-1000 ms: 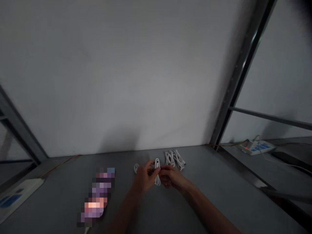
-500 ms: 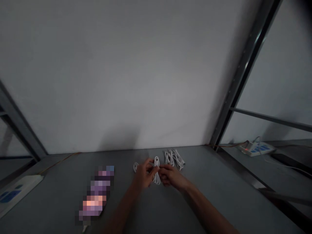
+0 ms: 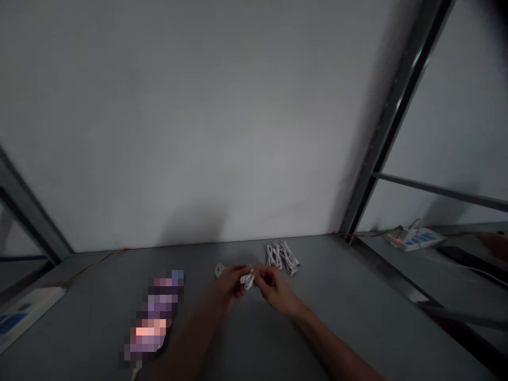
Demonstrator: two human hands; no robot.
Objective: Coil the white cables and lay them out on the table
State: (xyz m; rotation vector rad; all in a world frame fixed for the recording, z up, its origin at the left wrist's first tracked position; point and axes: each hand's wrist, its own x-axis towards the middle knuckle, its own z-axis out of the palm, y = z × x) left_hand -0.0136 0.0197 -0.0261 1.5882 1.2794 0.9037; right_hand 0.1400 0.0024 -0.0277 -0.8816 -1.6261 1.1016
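Head view showed the looped white cable point(image 3: 247, 281) between the two hands, over the grey tabletop point(image 3: 246, 338). The left hand point(image 3: 233, 281) had its fingers closed on the cable's loops, and the right hand point(image 3: 273, 288) pinched narrowly at its upper end, though blur hid the exact grip. From there, more white cable bundles point(image 3: 281, 258) lay at two o'clock, a small white coil point(image 3: 219, 270) at ten, and a pixelated object point(image 3: 153, 317) at eight.
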